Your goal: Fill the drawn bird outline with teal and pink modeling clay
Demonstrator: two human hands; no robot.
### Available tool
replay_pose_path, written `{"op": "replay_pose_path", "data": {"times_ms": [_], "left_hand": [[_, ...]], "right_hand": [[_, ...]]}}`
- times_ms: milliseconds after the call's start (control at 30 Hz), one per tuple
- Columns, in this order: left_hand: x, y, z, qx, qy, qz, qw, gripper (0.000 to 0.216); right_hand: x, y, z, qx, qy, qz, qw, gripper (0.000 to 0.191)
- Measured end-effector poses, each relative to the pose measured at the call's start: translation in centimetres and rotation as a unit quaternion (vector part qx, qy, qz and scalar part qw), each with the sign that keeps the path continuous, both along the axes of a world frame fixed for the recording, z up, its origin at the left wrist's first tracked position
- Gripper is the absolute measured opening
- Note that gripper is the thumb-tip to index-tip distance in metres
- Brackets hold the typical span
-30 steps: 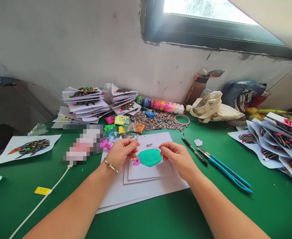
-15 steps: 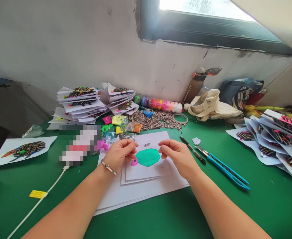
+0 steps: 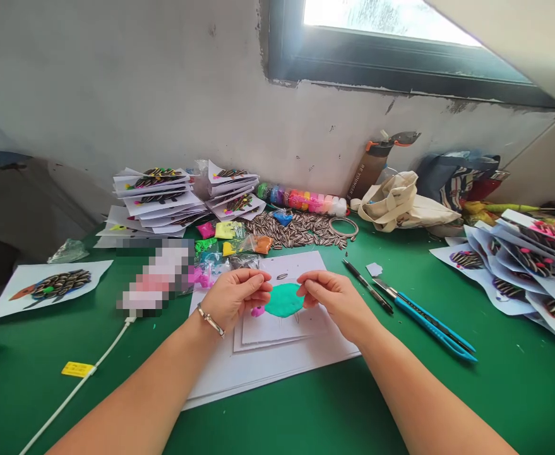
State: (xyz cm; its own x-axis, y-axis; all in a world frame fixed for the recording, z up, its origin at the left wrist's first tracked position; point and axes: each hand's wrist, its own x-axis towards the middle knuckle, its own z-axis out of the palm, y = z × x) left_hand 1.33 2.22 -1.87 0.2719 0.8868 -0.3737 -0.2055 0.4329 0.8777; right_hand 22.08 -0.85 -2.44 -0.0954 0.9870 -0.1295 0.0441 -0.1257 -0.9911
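A flat teal clay shape (image 3: 284, 301) with a small pink clay piece (image 3: 257, 311) at its left lies on a white card (image 3: 300, 325) atop a stack of white paper (image 3: 277, 366). My left hand (image 3: 237, 295) hovers over the shape's left edge with fingers curled and pinched together. At the shape's right edge, my right hand (image 3: 330, 297) has its fingertips pinched too. What the fingers hold, if anything, is too small to see. One striped seed (image 3: 282, 276) lies on the paper just beyond the clay.
A pile of sunflower seeds (image 3: 300, 230), clay packets (image 3: 230, 237) and clay tubs (image 3: 305, 201) sit behind. Stacks of finished cards (image 3: 158, 196) are at back left, more cards (image 3: 528, 265) at right. A pen (image 3: 367, 286), blue cutter (image 3: 429, 322), white cable (image 3: 83, 379) and bags (image 3: 405, 202) lie on the green table (image 3: 495, 392).
Both hands have drawn closer together over the teal clay, now covering its left and right edges. The view shifted slightly.
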Motion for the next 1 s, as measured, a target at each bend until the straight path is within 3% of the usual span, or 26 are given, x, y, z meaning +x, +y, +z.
{"op": "replay_pose_path", "data": {"times_ms": [300,467,633,867,1000], "left_hand": [[0.1,-0.1,-0.2,0.033,0.009,-0.016,0.999,0.033],[-0.1,0.0,-0.2,0.018,0.013,-0.004,1.000,0.037],[-0.2,0.1,-0.1,0.027,0.022,-0.007,0.999,0.036],[-0.3,0.0,1.0,0.007,0.003,-0.006,1.000,0.036],[-1.5,0.3,2.0,0.026,-0.010,0.038,0.999,0.032]], "right_hand": [[-0.1,-0.3,0.2,0.002,-0.008,0.009,1.000,0.006],[-0.2,-0.5,0.4,-0.022,0.005,0.010,1.000,0.016],[-0.1,-0.6,0.8,-0.003,-0.009,0.025,1.000,0.013],[0.2,-0.5,0.5,0.007,-0.015,-0.006,1.000,0.014],[0.2,-0.4,0.4,0.000,-0.003,-0.006,1.000,0.021]]}}
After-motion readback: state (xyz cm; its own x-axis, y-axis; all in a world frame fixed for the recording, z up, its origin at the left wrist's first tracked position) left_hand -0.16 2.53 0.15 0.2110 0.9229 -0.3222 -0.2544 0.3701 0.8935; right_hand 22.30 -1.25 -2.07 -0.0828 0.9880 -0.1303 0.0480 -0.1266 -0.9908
